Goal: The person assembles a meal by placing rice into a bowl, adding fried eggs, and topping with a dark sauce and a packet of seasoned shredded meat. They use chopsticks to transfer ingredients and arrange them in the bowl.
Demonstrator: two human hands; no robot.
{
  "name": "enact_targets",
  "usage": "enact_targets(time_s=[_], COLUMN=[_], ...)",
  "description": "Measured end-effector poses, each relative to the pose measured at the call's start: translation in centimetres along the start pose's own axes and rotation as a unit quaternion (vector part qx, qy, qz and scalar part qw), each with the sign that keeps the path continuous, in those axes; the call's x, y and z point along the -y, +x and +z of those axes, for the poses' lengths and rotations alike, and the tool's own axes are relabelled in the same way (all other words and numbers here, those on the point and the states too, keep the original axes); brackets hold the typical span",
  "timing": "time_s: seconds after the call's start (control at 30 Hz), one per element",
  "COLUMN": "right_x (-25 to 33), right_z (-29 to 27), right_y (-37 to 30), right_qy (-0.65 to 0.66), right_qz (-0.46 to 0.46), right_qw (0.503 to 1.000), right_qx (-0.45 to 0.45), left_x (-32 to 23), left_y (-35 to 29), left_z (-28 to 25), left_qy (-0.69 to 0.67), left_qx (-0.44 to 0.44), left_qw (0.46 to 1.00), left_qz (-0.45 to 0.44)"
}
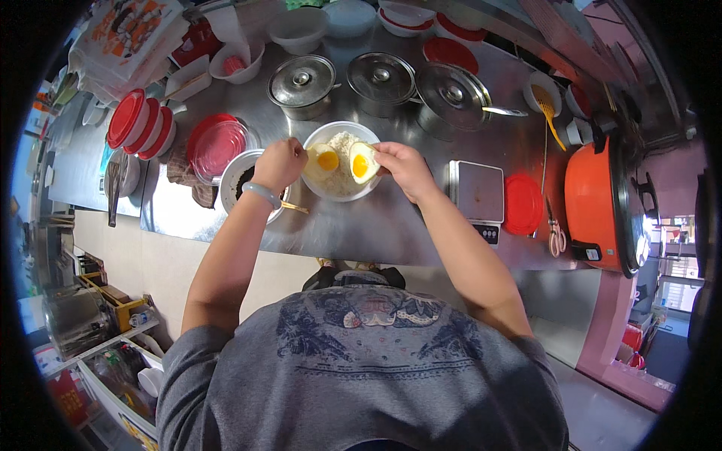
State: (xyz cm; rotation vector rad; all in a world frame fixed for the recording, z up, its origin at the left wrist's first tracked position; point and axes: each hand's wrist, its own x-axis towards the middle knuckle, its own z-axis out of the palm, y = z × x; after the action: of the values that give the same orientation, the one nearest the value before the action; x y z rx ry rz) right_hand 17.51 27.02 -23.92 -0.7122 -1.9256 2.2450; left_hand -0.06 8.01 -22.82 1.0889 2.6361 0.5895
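Note:
A white bowl [342, 192] with rice [344, 142] stands on the steel counter in front of me. Over it, my left hand [280, 165] pinches the edge of one egg half [325, 161], yolk facing up. My right hand [407, 170] grips the other egg half [364, 164] at its right edge, tilted so the yolk shows. The two pieces are apart, with rice visible between them. Under my left wrist is a white bowl of something dark [245, 177], partly hidden by the arm; chopsticks [295, 207] stick out beside it.
Three lidded metal pots [301, 84] line up behind the bowl. To the right are a kitchen scale [480, 191], a red lid [523, 204], scissors [556, 239] and a large orange cooker [594, 199]. Stacked red-lidded tubs [143, 124] and a brown cloth [180, 167] lie left.

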Motion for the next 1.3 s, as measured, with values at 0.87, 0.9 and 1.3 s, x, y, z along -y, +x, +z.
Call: enact_targets(time_s=[0.87, 0.9, 1.3], right_x=[0.1, 0.1, 5.0], right_z=[1.6, 1.3, 3.7], right_y=[3.4, 3.3, -2.0], right_qy=[-0.607, -0.616, 0.463], right_qz=[-0.121, -0.109, 0.039], right_qw=[0.779, 0.774, 0.883], right_qx=[-0.100, -0.102, -0.067], left_x=[0.2, 0.3, -9.6], left_y=[-1.4, -1.3, -6.0], left_z=[1.5, 1.3, -3.3], left_qy=[0.131, 0.124, -0.050], left_qx=[-0.011, -0.010, 0.111], left_qw=[0.982, 0.983, 0.962], left_qz=[0.137, 0.138, 0.243])
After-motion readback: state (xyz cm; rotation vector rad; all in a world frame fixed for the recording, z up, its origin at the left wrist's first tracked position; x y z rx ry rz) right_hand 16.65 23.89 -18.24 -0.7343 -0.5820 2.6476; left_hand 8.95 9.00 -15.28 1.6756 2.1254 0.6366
